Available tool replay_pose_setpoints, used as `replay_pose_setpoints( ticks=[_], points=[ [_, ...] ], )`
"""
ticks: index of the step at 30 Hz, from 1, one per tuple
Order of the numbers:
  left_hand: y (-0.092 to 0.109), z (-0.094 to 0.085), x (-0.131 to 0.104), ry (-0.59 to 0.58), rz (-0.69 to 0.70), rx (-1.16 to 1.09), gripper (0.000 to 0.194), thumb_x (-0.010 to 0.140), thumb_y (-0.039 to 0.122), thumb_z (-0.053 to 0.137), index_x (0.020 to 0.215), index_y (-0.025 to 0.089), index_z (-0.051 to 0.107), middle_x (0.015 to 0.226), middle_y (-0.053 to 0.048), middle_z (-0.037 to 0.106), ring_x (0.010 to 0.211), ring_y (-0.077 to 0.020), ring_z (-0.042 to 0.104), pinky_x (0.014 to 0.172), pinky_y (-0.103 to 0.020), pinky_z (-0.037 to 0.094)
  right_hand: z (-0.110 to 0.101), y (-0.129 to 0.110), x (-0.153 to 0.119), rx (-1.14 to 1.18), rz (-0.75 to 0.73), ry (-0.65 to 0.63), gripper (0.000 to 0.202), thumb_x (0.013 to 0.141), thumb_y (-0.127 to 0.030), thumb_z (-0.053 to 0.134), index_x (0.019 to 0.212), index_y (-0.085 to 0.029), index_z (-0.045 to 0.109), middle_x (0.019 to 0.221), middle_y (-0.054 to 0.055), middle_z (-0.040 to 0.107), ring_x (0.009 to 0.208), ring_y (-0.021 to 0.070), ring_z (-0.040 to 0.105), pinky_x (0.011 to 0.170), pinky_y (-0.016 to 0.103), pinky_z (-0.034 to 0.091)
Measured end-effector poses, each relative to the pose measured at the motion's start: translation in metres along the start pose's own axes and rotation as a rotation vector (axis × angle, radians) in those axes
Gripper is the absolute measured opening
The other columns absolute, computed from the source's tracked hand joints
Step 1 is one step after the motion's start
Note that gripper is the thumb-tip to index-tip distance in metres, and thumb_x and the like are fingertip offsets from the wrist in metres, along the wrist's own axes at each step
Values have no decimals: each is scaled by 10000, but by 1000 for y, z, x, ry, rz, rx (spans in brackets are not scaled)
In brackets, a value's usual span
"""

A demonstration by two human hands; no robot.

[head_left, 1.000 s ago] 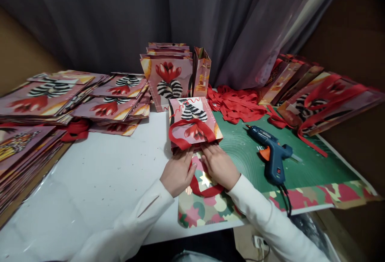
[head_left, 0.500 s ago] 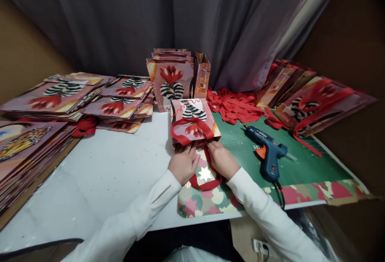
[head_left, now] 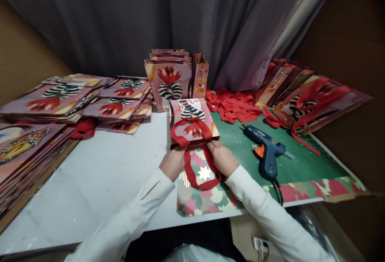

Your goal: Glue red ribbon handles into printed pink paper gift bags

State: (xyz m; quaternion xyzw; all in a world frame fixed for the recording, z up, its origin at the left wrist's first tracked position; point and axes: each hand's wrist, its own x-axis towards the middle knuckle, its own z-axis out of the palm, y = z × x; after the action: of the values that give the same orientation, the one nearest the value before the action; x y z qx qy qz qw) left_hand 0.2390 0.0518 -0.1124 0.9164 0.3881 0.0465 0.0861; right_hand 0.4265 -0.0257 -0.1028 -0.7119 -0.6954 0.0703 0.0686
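Observation:
In front of me a paper gift bag (head_left: 180,111) with a red tulip and black-and-white stripes lies flat, its mouth toward me. One red ribbon handle (head_left: 178,138) loops over its face; another ribbon loop (head_left: 207,185) hangs from the near edge. My left hand (head_left: 173,162) is closed at the left corner of the mouth, fingertips tucked out of sight. At the right side of the same edge, my right hand (head_left: 223,159) pinches the bag beside the ribbon, its fingertips partly hidden. Camouflage-patterned paper with a star (head_left: 204,173) lies below the bag.
A blue glue gun (head_left: 266,149) rests on the green mat (head_left: 234,145) at right, its cord running off the front edge. Behind it is a heap of red ribbons (head_left: 233,105). Finished-looking bags (head_left: 313,101) stand at right; flat bag stacks (head_left: 57,97) fill the left.
My left hand has slid left, from the middle of the bag's mouth to its left corner, uncovering the ribbon loop. My right hand has stayed nearly in place. The view has shifted slightly.

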Motion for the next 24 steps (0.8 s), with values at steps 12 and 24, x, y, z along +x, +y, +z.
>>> replay_pose_setpoints(
  ticks=[12,24],
  points=[
    [-7,2,-18,-32,107,36,501,904,185,381,1401,176,449,1241,-129,646,1078,-265,637,859,-376,535,-2,1,-3,-68,-69,-25,417,936,-68,376,1313,-163,526,1322,128,576,1205,223,545,923,286,486],
    [-36,-2,-15,171,300,-1,592,811,124,404,1353,348,481,1072,-30,719,931,-246,673,800,-385,562,1,-3,7,-205,-162,132,202,972,-183,447,1049,-149,631,1050,112,690,984,210,617,850,358,439]
  ],
)
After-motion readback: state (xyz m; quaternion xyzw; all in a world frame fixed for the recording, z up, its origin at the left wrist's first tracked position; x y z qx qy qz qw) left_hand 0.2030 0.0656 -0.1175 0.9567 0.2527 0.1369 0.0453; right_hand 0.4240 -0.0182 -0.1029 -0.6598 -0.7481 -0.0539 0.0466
